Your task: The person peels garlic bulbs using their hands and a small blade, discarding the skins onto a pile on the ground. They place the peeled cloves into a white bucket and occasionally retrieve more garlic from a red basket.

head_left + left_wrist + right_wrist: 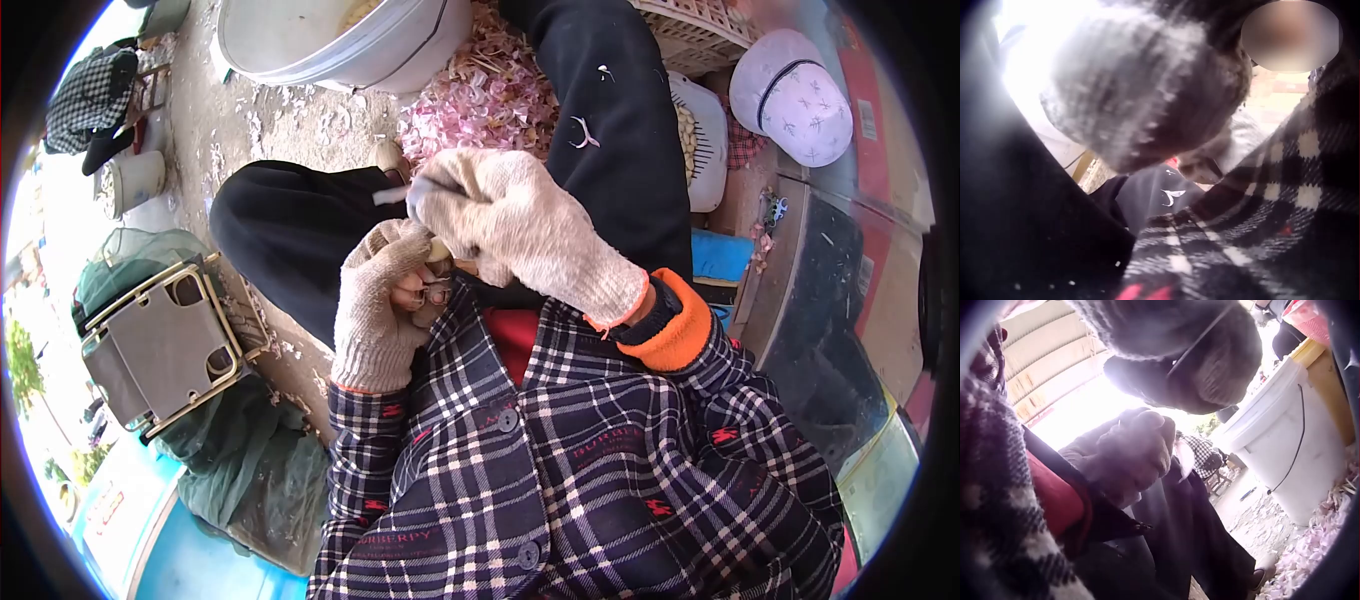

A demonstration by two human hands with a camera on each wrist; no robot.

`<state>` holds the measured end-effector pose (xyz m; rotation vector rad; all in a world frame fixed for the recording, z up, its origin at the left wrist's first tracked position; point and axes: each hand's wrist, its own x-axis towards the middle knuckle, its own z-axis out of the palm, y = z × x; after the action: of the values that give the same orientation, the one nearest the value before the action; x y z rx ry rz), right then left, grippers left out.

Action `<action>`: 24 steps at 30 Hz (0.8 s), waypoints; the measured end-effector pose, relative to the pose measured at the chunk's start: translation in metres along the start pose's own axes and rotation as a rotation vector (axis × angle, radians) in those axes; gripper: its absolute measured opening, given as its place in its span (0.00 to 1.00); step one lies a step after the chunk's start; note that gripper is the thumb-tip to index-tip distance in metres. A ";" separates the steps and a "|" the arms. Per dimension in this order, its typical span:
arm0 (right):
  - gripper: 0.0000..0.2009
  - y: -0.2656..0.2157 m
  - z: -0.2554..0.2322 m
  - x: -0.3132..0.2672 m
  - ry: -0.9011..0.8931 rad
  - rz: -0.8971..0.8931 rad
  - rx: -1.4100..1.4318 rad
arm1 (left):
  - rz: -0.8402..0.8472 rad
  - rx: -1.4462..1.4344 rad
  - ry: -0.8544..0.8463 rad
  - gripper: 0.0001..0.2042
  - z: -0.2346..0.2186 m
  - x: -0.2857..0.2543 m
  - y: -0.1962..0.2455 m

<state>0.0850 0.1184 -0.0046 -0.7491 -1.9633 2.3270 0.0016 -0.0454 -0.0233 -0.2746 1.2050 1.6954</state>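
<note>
In the head view my gloved left hand (378,305) curls its fingers around a pale garlic clove (438,252), in front of my chest. Pinkish rounded shapes show in its palm, partly hidden by the fingers. My gloved right hand (515,205) is just above and beside it, its dark fingertips bent close to the clove. A short pale strip like a small blade (390,196) sticks out from those fingertips, blurred. In the right wrist view a thin bright edge crosses the right glove (1210,362), and a pinkish-white peel (1184,459) hangs beside the left hand (1125,453).
A heap of pink garlic skins (480,105) lies between my knees, near a large white bucket (345,55). To the right stand a white basket of cloves (708,140) and a patterned hat (795,98). A folding chair (165,345) is at left; another person (92,95) sits farther off.
</note>
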 end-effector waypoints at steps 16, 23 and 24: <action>0.10 0.011 0.002 0.000 0.012 0.071 0.243 | 0.032 -0.059 0.082 0.16 0.010 -0.003 0.003; 0.15 -0.009 -0.016 0.001 -0.240 0.239 -0.180 | 0.093 -0.238 -0.076 0.15 0.005 -0.002 0.008; 0.15 -0.012 -0.017 -0.001 -0.284 0.191 -0.245 | 0.106 -0.219 -0.081 0.15 0.005 -0.002 0.008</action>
<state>0.0887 0.1366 0.0057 -0.6752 -2.4324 2.4437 -0.0019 -0.0421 -0.0151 -0.2756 0.9903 1.9156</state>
